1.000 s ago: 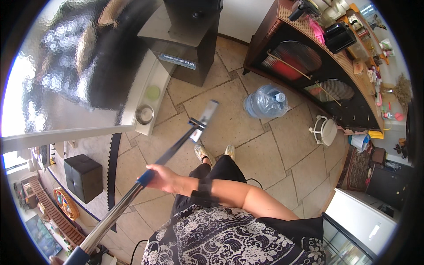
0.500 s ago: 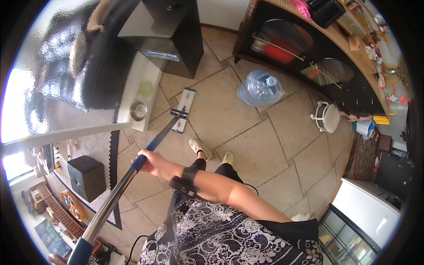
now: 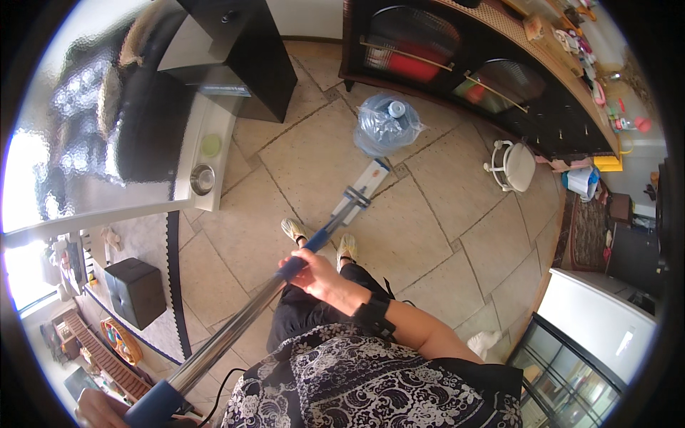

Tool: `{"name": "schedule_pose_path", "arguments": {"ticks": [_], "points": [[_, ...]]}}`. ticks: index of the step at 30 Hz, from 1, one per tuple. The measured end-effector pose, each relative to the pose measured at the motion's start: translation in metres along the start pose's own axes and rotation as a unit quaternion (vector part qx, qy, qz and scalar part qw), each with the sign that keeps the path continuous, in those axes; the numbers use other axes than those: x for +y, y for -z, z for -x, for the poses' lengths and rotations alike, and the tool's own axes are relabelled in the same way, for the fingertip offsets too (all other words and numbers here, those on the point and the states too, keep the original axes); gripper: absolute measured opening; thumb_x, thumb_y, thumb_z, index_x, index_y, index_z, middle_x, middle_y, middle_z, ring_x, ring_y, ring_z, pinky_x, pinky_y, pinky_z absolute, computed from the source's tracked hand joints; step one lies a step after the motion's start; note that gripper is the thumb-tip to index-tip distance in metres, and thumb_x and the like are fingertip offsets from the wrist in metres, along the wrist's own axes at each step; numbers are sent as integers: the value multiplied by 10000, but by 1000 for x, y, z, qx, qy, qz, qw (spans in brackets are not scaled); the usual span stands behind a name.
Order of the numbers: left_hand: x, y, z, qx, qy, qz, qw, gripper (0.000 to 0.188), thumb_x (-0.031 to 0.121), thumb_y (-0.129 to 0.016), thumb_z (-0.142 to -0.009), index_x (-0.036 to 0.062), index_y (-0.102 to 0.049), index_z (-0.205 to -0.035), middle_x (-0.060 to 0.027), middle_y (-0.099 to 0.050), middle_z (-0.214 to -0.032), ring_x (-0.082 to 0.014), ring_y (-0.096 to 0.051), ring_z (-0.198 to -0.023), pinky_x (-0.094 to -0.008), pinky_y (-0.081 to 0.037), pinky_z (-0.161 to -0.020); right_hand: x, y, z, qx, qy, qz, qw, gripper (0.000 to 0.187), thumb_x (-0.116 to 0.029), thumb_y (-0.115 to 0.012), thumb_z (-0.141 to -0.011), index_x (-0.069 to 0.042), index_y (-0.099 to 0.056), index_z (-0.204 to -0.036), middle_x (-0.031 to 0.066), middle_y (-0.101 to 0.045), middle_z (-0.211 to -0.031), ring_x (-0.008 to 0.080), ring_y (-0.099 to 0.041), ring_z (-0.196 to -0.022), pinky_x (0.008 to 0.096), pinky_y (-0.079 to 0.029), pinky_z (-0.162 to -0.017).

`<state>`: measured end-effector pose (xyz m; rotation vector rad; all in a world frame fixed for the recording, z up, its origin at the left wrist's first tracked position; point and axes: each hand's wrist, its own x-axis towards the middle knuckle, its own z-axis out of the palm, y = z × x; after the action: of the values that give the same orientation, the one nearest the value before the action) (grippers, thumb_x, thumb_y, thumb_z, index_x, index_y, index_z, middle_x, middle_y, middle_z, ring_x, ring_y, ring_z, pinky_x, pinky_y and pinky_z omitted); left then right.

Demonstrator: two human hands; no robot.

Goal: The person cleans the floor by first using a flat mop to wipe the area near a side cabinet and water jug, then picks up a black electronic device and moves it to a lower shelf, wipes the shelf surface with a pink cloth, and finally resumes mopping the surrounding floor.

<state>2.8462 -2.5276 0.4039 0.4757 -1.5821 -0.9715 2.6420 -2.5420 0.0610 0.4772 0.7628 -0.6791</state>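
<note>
A flat mop (image 3: 232, 324) slants across the view, with a silver pole and blue grips. My right hand (image 3: 314, 274) is wrapped round the blue grip partway down the pole. At the lower left edge, my left hand (image 3: 100, 410) closes on the thick blue grip at the top end, partly cut off by the picture's edge. The narrow white mop head (image 3: 371, 178) lies on the tiled floor ahead of my feet. Just beyond it stands a large bluish water jug (image 3: 385, 132) with clear plastic film about it.
A dark cabinet (image 3: 435, 53) stands beyond the jug. A white stool (image 3: 514, 165) is to the right. On the left are a black pedestal (image 3: 260, 64), a metal bowl (image 3: 203, 180) on a white ledge and a black cube ottoman (image 3: 135, 292). Something white (image 3: 484, 344) lies near my right elbow.
The mop head has swung to the right across the floor, from beside the ledge to near the jug. My right hand has moved right with the pole. My left hand shows more.
</note>
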Motion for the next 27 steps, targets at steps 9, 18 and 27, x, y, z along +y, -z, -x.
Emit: {"name": "schedule_pose_path", "arguments": {"ticks": [9,18,27], "points": [[-46,-6,58,133,61,58,988,238,121,-603,-763,110,-423,-608,0,-523,-451,-60,-512,-377,-184,-473,-470,-43,81,21,40,92,-13,995,145,-136,-566,-806,0,-527,-841,117,-594,-833,241,-606,-855,346,-527,-759],[12,57,54,106,41,94,989,231,206,-596,-751,132,-428,-611,44,-438,-443,-57,-475,-401,-212,-452,-485,35,13,-24,-29,37,-77,996,138,-141,-549,-798,-10,-509,-812,129,-565,-824,246,-598,-830,419,-535,-723],[7,71,46,-18,-29,74,997,254,255,-557,-774,116,-415,-615,22,-411,-494,-103,-416,-441,-247,-407,-441,62,-16,-50,-66,87,-40,993,128,-149,-559,-828,-21,-553,-837,106,-622,-833,208,-619,-837,308,-510,-791]]}}
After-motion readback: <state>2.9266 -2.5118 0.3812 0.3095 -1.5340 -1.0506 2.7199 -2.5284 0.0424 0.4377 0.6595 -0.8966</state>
